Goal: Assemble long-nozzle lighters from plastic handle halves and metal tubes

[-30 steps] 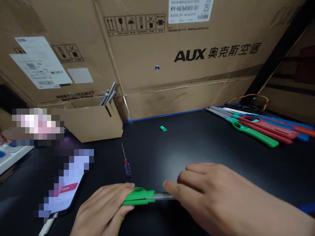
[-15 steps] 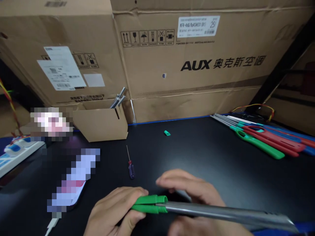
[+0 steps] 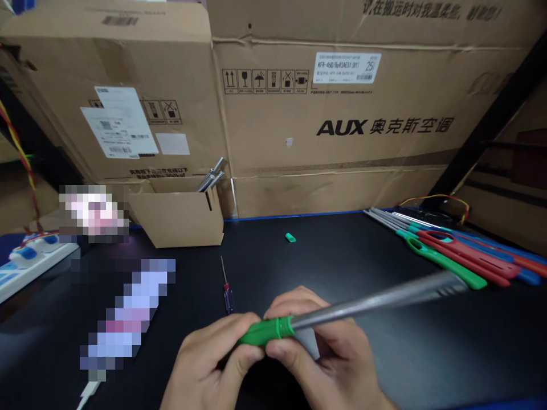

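Note:
Between my hands is a long-nosed lighter (image 3: 273,331) with a green plastic handle and a metal tube (image 3: 363,302) pointing right and slightly upward. My left hand (image 3: 213,361) is closed round the handle's rear part. Thumb and fingers of my right hand (image 3: 329,353) pinch its front end, where the tube enters. The two green halves lie together there. Below the tube a pale grey patch shows by my right palm; I cannot make out what it is. Just beyond my left hand lies a small screwdriver (image 3: 228,293) with a dark handle.
A small green cap (image 3: 290,237) lies mid-table. Several lighters in green, red and blue (image 3: 465,250) are piled at right. A cardboard box (image 3: 183,219) holding metal tubes stands at back left, near a power strip (image 3: 38,262) and a pixelated device (image 3: 132,313). Large cardboard (image 3: 342,171) walls the back.
The handle's two green halves, apart at the front before, are now together. My right hand has closed on the front end. The tube's tip has swung upward, and the view has shifted slightly.

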The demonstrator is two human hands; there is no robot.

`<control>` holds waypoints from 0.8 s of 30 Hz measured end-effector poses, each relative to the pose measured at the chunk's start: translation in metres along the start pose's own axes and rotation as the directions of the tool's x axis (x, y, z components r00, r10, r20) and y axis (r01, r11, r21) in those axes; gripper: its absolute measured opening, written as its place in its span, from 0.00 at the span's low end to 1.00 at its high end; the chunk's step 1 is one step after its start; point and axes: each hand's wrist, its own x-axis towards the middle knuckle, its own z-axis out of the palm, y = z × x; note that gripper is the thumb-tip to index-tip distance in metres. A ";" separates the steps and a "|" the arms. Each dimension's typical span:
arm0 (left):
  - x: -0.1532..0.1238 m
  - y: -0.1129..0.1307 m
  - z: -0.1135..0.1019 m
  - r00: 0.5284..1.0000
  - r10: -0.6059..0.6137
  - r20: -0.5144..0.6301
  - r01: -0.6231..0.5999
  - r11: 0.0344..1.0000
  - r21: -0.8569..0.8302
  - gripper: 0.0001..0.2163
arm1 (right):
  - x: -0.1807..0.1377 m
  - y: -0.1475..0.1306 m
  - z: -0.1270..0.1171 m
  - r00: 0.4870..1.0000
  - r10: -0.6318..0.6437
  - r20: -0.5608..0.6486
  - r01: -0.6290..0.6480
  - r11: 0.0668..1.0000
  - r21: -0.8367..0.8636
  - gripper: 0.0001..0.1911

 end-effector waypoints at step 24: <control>0.021 -0.008 0.020 0.714 -0.515 0.473 0.653 0.248 -0.716 0.20 | 0.023 0.026 -0.002 0.816 0.471 0.334 -0.562 0.782 0.271 0.22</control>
